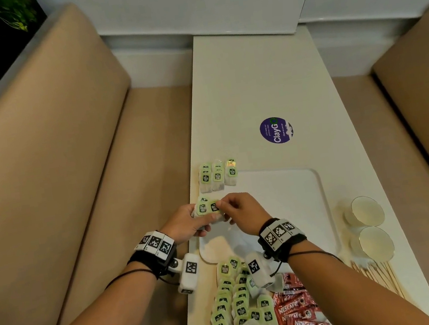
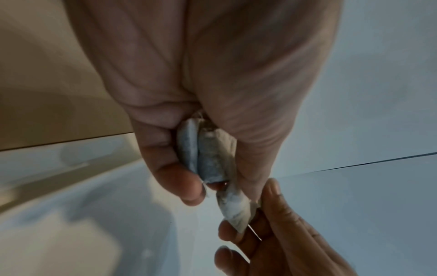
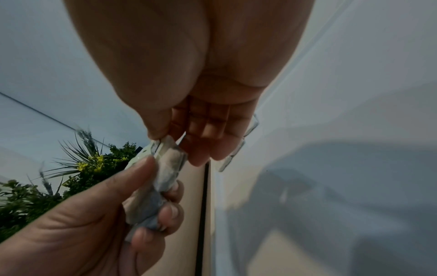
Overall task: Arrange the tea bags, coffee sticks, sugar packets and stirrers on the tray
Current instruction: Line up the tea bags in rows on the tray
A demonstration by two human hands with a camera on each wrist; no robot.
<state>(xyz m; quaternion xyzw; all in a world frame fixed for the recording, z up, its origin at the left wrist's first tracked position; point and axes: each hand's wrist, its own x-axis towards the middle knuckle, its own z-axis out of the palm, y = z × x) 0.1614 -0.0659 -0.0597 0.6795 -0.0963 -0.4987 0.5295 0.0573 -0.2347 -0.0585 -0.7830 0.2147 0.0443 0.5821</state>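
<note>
My left hand (image 1: 200, 219) grips a small stack of green-tagged tea bags (image 1: 204, 208) over the near left corner of the white tray (image 1: 289, 193). My right hand (image 1: 223, 207) pinches the front tea bag (image 1: 215, 207) of that stack by its top. In the left wrist view the left hand (image 2: 212, 179) clasps two bags (image 2: 208, 155), and the right hand (image 2: 248, 224) pulls a third (image 2: 236, 211). The right wrist view shows the right hand (image 3: 175, 145) pinching that bag (image 3: 171, 160). A row of tea bags (image 1: 216, 177) lies at the tray's far left corner.
A pile of tea bags (image 1: 236, 305) and red coffee sticks (image 1: 298, 313) lie near me on the table. Wooden stirrers (image 1: 378, 277) and two clear cups (image 1: 366, 212) sit to the right. A purple sticker (image 1: 276, 130) is farther back. Beige benches flank the table.
</note>
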